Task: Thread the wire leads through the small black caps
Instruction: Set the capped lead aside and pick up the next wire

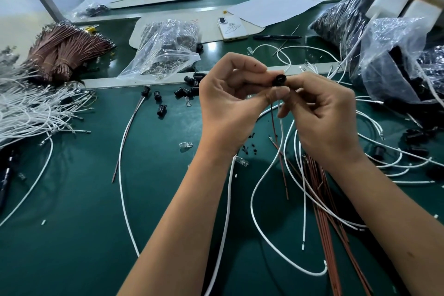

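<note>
Above the middle of the green desk (79, 199), the left hand (230, 103) pinches a small black cap (279, 80) between thumb and forefinger, while the right hand (319, 113) curls its fingers round thin leads (272, 113) hanging just below it. Bare desk lies open near left; white wires (254, 190) and brown wires (329, 199) crowd the right. Whether a lead sits inside the cap is hidden by the fingers, and the plastic bag (394, 55) is cut off at the right edge.

Single head view, looking forward and down, close over green table (72, 199)
</note>
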The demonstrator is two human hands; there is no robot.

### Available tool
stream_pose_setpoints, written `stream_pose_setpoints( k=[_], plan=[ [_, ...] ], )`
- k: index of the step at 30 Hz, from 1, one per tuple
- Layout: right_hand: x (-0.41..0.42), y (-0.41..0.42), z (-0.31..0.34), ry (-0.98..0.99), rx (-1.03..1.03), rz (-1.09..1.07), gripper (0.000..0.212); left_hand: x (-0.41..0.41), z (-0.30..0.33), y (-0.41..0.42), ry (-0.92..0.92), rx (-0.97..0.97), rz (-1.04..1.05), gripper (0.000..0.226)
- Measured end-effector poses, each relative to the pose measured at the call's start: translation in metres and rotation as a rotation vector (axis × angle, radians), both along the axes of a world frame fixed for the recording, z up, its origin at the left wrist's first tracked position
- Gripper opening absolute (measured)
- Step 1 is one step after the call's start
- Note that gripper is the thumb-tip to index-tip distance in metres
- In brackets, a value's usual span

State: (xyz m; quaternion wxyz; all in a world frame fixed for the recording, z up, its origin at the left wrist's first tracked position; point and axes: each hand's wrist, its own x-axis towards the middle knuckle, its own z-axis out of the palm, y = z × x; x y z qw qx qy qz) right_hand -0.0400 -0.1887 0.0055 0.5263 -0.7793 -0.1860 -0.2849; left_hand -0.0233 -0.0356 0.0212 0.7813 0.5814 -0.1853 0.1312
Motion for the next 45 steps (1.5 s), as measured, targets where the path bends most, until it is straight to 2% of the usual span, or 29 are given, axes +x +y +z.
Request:
stream_pose_setpoints(
  k=[14, 19, 26, 32, 40, 45],
  plan=[
    [0.0014, 0.0013, -0.0006, 0.023, -0.012, 0.011, 0.013, -0.0016, -0.0008, -0.0032, 0.013, -0.059, 0.011, 0.039],
    [0.0039, -0.0039, -0.0032, 0.159, 0.021, 0.053, 0.007, 0.0002, -0.0031, -0.0038, 0.101, -0.071, -0.007, 0.038],
    [0.0034, -0.0026, -0.0043, 0.223, 0.128, 0.118, 0.019, 0.0010, -0.0059, -0.0062, 0.135, -0.128, -0.040, 0.036],
    [0.0007, -0.0014, -0.0003, 0.257, 0.071, 0.156, 0.025, 0.0009, -0.0042, -0.0062, 0.173, -0.167, -0.044, 0.037],
    [0.0041, -0.0029, -0.0054, 0.278, 0.023, 0.142, 0.014, 0.0008, -0.0040, -0.0040, 0.207, -0.165, -0.015, 0.037],
    [0.0067, -0.0070, -0.0090, 0.249, 0.046, 0.140, 0.017, 0.0025, -0.0054, -0.0017, 0.178, -0.097, -0.038, 0.038]
  ],
)
